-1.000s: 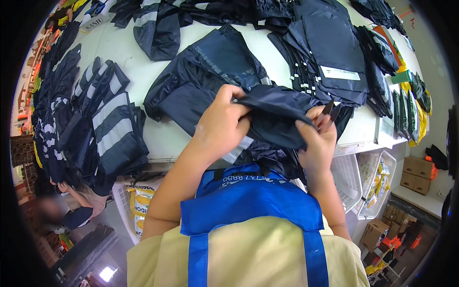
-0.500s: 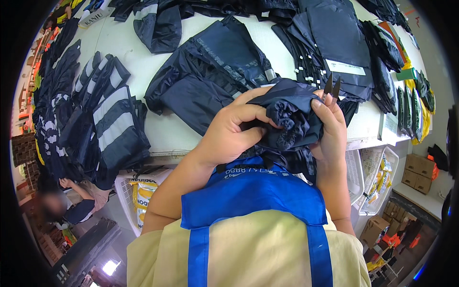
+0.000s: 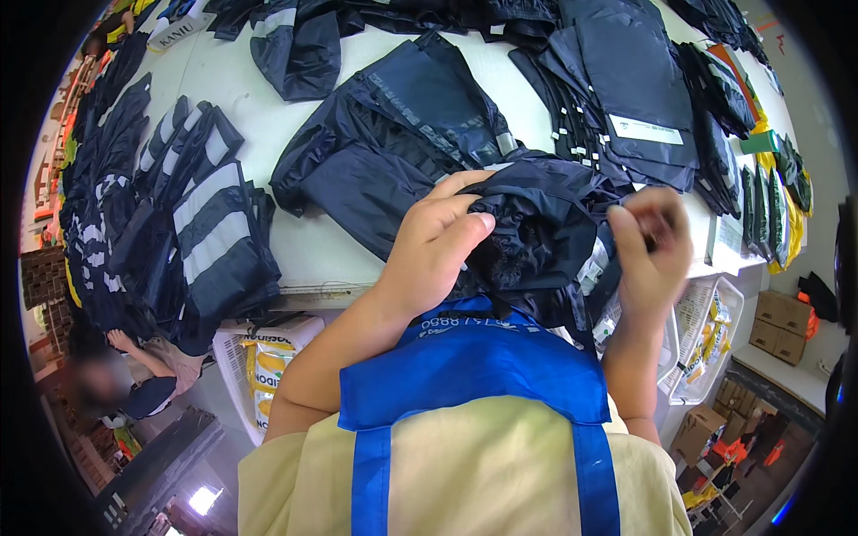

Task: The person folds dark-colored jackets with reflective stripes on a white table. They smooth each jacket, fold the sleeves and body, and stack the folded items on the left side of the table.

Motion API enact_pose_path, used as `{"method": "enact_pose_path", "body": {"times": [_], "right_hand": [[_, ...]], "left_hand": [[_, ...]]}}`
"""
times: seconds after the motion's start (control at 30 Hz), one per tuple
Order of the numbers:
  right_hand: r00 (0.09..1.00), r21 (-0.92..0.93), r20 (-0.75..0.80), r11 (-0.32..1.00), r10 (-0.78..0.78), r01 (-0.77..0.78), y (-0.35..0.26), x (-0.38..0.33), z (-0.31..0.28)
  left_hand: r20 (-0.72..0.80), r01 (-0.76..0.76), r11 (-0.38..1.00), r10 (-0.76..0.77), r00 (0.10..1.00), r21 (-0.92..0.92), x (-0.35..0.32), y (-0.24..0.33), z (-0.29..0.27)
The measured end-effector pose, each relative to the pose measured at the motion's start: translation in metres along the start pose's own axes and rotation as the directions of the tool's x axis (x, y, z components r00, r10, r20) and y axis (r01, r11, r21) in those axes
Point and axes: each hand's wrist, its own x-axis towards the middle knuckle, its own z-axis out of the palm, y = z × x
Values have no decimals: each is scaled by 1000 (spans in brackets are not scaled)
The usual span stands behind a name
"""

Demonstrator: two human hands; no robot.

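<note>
Closest to the person's blue apron [image 3: 474,375], the left hand [image 3: 438,246] has its fingers curled over a bunched dark navy garment [image 3: 536,228] held at the near edge of the white table [image 3: 295,250]. The right hand [image 3: 652,250] is blurred, fingers pinched at the garment's right side; what it grips cannot be told. Farther back lie more dark garments [image 3: 393,134], with reflective-striped vests [image 3: 206,223] to the left.

Bright even light, fisheye-bent edges (right hand [image 3: 650,255] motion-blurred).
</note>
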Motion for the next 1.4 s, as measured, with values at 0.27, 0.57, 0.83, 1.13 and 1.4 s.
{"method": "enact_pose_path", "body": {"times": [0.27, 0.57, 0.83, 1.13, 1.4], "right_hand": [[948, 81, 244, 978, -205, 190, -14, 0, 13], [862, -61, 238, 879, -448, 474, -6, 1, 8], [897, -47, 339, 947, -284, 317, -8, 9, 21], [813, 274, 577, 957, -81, -99, 4, 18, 12], [856, 181, 509, 962, 85, -203, 3, 18, 19]], "left_hand": [[120, -48, 996, 39, 992, 76, -1, 10, 4], [191, 18, 1000, -21, 981, 17, -1, 14, 1], [277, 61, 985, -14, 961, -163, -1, 9, 0], [270, 149, 959, -81, 959, -242, -2, 5, -9], [211, 110, 991, -92, 973, -76, 0, 8, -7]]}}
